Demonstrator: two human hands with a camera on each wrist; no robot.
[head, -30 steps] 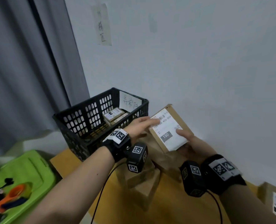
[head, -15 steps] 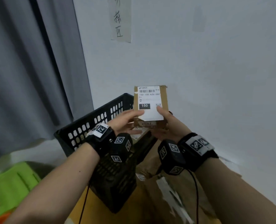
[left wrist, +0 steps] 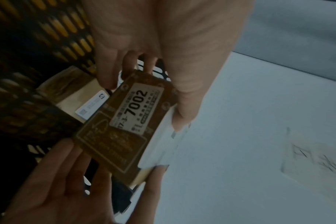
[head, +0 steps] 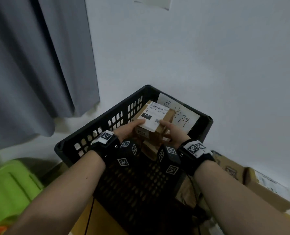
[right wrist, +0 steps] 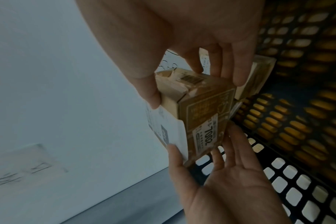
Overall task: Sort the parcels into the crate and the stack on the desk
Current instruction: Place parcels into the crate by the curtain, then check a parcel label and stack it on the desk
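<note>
Head view: both hands hold parcel above crate rim.

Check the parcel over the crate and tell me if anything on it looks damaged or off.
The parcel, held by the left hand and right hand over the black crate, has a torn, crumpled end flap near the right thumb. Its white shipping label overhangs the box edge instead of lying flat.
</note>
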